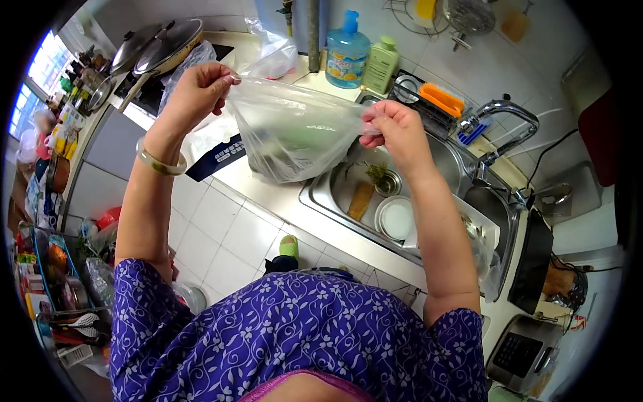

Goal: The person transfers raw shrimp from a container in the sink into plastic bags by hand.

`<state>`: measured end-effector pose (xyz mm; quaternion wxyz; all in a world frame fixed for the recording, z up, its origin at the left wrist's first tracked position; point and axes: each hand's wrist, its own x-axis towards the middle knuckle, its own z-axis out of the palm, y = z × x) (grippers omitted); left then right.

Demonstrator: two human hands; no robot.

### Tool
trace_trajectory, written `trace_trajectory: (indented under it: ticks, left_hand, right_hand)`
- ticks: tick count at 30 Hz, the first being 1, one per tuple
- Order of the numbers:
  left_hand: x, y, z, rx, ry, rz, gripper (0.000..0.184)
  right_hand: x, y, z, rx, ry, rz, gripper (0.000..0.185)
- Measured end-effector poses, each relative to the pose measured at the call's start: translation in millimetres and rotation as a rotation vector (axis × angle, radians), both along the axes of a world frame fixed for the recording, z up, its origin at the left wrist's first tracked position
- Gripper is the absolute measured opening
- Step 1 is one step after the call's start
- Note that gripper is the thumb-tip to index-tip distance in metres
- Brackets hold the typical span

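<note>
Step in hand, as I judge it: spreading the plastic bag [295,137] above the worktop [287,199], near its front edge. My left hand [201,90] and right hand [395,130] pinch opposite upper corners. Next move calls for even tension on both.

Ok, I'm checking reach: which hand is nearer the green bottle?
Right. The right hand is just in front of the green bottle; the left hand is well off to its left.
</note>
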<state>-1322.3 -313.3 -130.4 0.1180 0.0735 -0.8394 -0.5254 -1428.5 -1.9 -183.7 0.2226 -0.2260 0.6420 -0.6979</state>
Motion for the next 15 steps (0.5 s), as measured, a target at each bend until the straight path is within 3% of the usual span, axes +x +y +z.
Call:
trace_trajectory:
  ticks: [3, 4, 6, 8, 10, 11, 12, 14, 15]
  left_hand:
    - [1.7, -22.3, -34.1, -0.080, -0.061, 0.197, 0.015]
    - [5.0, -43.2, -53.0, -0.087, -0.117, 0.153, 0.020]
    - [24.4, -36.9, -81.6, 0.249, 0.110, 0.091, 0.053]
    - [48.0, -22.9, -117.8, 0.178, 0.185, -0.027, 0.104]
    - [64.6, -4.4, -152.6, -0.089, -0.081, -0.072, 0.130]
    - [67.9, 12.0, -163.0, -0.218, -0.048, -0.076, 0.132]
    - [66.4, 26.9, -172.9, -0.344, -0.014, -0.085, 0.134]
    - [59.0, 34.6, -198.1, -0.053, 0.026, -0.112, 0.136]
    - [54.4, 43.6, -190.0, 0.123, -0.034, -0.130, 0.116]
  right_hand:
    - [-7.1, -20.3, -27.3, -0.026, -0.108, 0.073, 0.016]
    - [-7.3, -23.6, -28.4, -0.027, -0.111, 0.078, 0.016]
    - [-5.8, -29.8, -32.7, -0.090, -0.121, 0.043, 0.019]
    - [-4.8, -23.4, -22.3, -0.070, -0.134, 0.077, 0.023]
    - [-2.0, -19.6, -20.3, 0.007, -0.029, 0.183, 0.030]
    - [-3.4, -14.6, -21.4, 0.035, -0.056, 0.287, 0.053]
    - [1.4, -7.5, -21.9, 0.042, -0.061, 0.291, 0.053]
    - [10.9, 11.2, -23.3, 0.069, -0.015, 0.411, 0.085]
    - [5.0, 19.8, -25.7, 0.288, -0.043, 0.400, 0.108]
